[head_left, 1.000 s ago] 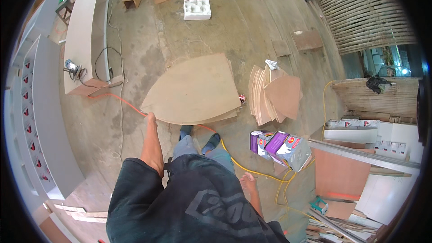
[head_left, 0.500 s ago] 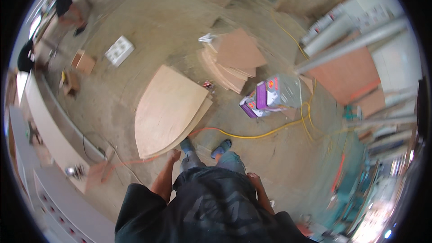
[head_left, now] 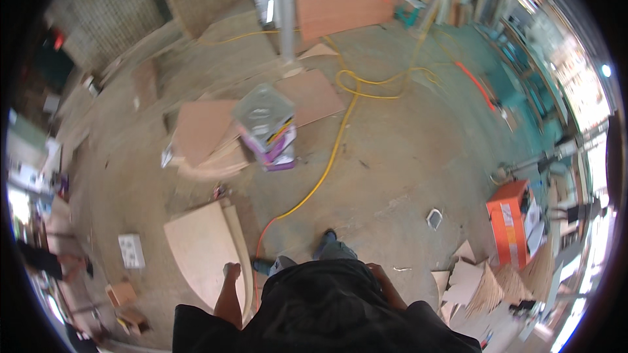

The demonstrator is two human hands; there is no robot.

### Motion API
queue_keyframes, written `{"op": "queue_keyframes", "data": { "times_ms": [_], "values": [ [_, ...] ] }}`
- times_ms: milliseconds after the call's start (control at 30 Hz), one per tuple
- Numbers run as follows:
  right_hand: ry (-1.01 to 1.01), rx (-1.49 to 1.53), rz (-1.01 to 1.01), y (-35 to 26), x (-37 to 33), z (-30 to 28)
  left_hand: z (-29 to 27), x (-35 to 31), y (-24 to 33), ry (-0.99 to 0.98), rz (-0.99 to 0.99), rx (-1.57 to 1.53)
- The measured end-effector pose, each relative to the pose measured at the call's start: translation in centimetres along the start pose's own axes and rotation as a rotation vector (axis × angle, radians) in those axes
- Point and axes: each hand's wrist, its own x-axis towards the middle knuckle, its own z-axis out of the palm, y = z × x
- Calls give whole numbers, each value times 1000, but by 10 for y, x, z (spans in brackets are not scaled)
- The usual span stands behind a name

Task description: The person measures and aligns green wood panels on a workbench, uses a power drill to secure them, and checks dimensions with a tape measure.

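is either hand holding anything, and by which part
Nothing visible in the left hand; whether the right hand holds anything cannot be told.

Cannot see sharply the blurred left hand [head_left: 232, 270], nor see the pale curved panel [head_left: 201, 242] where covered by the left forearm [head_left: 226, 304], nor all of the right hand [head_left: 375, 273] beside the dark shirt [head_left: 320, 291], nor identify the tiny reddish item [head_left: 219, 191] ahead of the left hand.
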Motion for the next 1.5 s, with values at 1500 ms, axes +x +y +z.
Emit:
{"op": "queue_keyframes", "data": {
  "times_ms": [1500],
  "values": [
    [730, 1407, 802, 240, 397, -794, 636, -119, 1387, -586, 1163, 1322]
  ]
}}
